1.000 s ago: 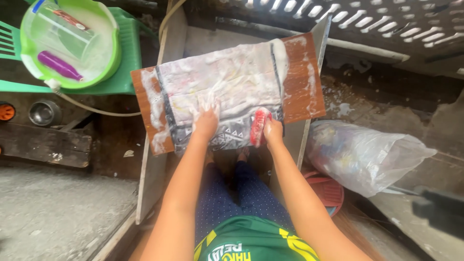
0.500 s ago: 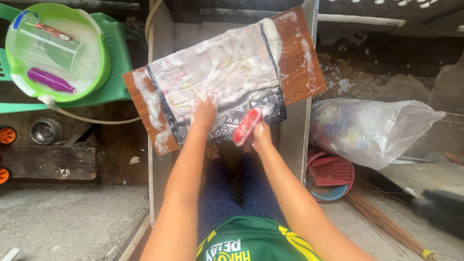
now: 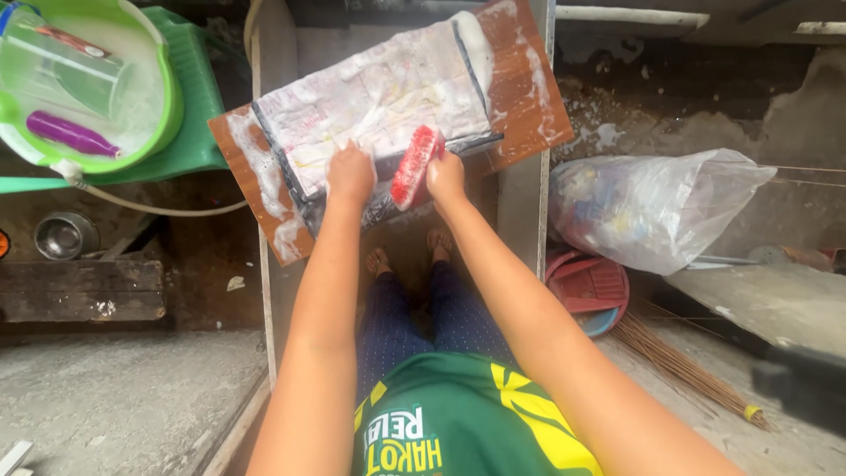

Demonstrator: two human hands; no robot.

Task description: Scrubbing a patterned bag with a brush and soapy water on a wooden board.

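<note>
Lying soapy on a brown wooden board: one pale printed cloth with dark border, spread flat, near edge hanging over. Left hand: grip pressed on the cloth's near edge; whether it pinches the fabric cannot be told. Right hand: grip closed around a red scrubbing brush, brush touching the cloth's lower border. Left of the board: green basin of sudsy water holding a clear jug and purple bottle, set on a green plastic chair. Hose below it; steel bowl on the floor. Right: filled clear plastic bag, red lid, stick broom.
</note>
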